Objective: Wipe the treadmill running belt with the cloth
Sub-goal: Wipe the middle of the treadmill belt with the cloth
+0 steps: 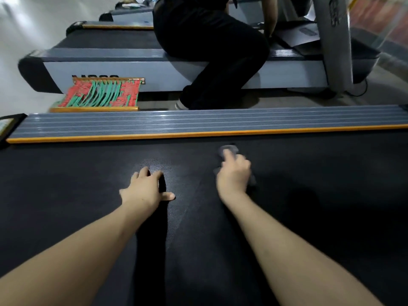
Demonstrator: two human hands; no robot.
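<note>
- Cloth (229, 151) sits under our right hand (234, 175), bunched in its fingers on the belt (88, 184), near the far rail (198, 123).
- Our left hand (144, 188) rests flat on the belt, fingers relaxed, holding nothing.
- We judge unwiped belt runs sideways.

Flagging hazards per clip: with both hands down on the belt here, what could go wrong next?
1. The left hand is braced on the running belt; if the belt slips, the person could lurch forward.
2. The cloth is bunched small under the right hand, so bare fingers may smear the belt.
</note>
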